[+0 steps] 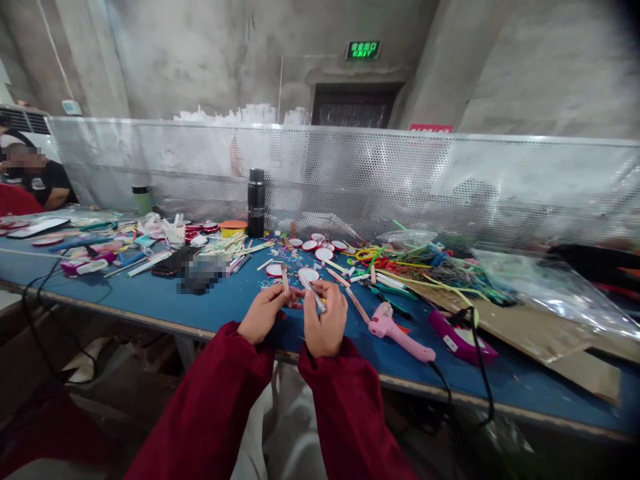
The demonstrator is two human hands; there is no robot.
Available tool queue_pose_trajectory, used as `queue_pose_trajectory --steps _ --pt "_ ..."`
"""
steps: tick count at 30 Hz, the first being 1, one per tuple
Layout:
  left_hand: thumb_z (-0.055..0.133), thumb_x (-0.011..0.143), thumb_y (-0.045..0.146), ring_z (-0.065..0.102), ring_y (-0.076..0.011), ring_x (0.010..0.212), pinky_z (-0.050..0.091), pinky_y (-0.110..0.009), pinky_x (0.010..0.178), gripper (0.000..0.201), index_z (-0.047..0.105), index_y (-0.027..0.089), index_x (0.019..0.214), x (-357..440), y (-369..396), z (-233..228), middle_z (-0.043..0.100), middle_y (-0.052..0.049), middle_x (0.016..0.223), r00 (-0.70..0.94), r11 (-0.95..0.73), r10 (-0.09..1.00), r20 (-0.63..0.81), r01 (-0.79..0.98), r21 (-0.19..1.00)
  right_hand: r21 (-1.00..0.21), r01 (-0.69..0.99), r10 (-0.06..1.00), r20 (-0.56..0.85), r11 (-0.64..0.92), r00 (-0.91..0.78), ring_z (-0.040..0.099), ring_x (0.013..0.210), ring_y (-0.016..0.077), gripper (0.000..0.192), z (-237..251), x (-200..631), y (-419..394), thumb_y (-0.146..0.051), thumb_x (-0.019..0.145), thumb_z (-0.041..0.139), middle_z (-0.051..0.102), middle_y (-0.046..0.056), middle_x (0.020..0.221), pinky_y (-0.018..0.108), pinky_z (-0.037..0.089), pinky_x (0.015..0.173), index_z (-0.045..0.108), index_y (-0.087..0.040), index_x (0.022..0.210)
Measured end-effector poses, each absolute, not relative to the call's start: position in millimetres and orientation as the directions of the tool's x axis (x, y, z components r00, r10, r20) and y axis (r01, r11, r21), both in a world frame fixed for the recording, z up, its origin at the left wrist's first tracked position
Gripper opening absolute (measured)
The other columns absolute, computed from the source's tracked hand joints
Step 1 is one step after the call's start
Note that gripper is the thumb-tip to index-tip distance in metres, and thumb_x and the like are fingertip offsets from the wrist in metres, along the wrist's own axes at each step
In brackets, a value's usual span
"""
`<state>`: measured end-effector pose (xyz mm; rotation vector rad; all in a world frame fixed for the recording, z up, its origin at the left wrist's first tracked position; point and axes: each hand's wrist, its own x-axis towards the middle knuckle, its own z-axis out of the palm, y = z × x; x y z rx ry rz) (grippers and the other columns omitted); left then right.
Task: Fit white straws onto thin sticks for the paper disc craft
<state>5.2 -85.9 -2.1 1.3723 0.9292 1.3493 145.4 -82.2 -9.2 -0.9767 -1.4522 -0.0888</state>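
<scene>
While my left hand pinches a strip and right hand a tube, seemingly mid-handling, I'd next need steadiness.

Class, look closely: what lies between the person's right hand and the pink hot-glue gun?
In the head view, a slim pinkish-tan stick lies between the right hand and the pink hot-glue gun, on the blue tabletop.

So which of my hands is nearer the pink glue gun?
Your right hand. It's to the left of the pink glue gun, not touching it. Your left hand is farther left, on the other side of your right hand from it.
</scene>
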Motion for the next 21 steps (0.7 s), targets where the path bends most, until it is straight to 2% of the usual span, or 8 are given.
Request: queue_pose_trajectory --steps 2,7,16,18,21 --pt "0.075 0.078 0.062 0.063 -0.0192 0.086 0.044 -0.023 0.061 0.047 0.067 0.016 0.086 4 -87 0 0.069 -0.006 0.094 0.097 -0.218 0.968 0.233 -0.143 0.966 -0.487 0.621 0.507 0.846 0.614 0.162 0.067 0.085 0.0223 0.013 -10 145 -82 -0.032 0.096 0.055 0.074 0.004 0.088 0.039 0.04 0.092 0.063 -0.021 0.098" --pt "0.08 0.073 0.064 0.057 -0.015 0.076 0.047 -0.022 0.061 0.051 0.066 0.016 0.086 3 -85 -1 0.061 -0.001 0.08 0.089 -0.191 0.973 0.213 -0.208 0.959 -0.397 0.667 0.508 0.861 0.63 0.032 0.064 0.09 0.0218 0.012 -11 141 -80 -0.03 0.098 0.057 0.073 0.003 0.089 0.038 0.037 0.092 0.065 -0.022 0.094" --pt "0.082 0.071 0.065 0.056 -0.013 0.07 0.045 -0.021 0.057 0.054 0.067 0.016 0.09 1 -78 -7 0.062 0.0 0.078 0.043 -0.161 0.983 0.177 -0.25 0.955 -0.346 0.707 0.517 0.855 0.616 -0.032 0.065 0.1 0.0227 0.007 -10 139 -86 -0.021 0.09 0.064 0.075 0.004 0.101 0.04 0.037 0.095 0.071 -0.023 0.091" --pt "0.082 0.072 0.063 0.056 -0.0132 0.072 0.047 -0.022 0.061 0.052 0.068 0.016 0.089 1 -76 -8 0.063 0.0 0.08 0.025 -0.184 0.98 0.197 -0.256 0.949 -0.325 0.706 0.509 0.859 0.629 -0.058 0.066 0.102 0.0225 0.009 -11 139 -87 -0.022 0.089 0.065 0.076 0.004 0.104 0.041 0.038 0.097 0.072 -0.023 0.093" --pt "0.081 0.073 0.061 0.057 -0.0135 0.073 0.049 -0.023 0.065 0.049 0.068 0.016 0.085 1 -75 -9 0.063 0.0 0.079 0.012 -0.21 0.975 0.221 -0.262 0.942 -0.306 0.696 0.518 0.848 0.65 -0.111 0.067 0.105 0.0227 0.019 -12 140 -89 -0.024 0.089 0.065 0.076 0.005 0.11 0.043 0.039 0.101 0.074 -0.023 0.106"
